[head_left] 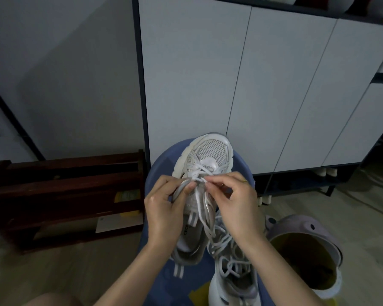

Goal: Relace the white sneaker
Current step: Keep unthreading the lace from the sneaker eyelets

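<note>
Pinching a white lace [208, 208], right hand [234, 202], left hand [166, 208] gripping mesh sneaker [210, 153], perhaps on a blue stool [159, 168], cabinet [241, 85] close behind.

Only one bit of lettering shows: on the insole [191, 236] of the white sneaker [205, 171], dark capitals run beside the left hand [164, 208], reading something like "CECE", with the rest cut off by the hand. The yellow label [127, 196] in the dark wooden rack [64, 195] is too blurred to read.
</note>
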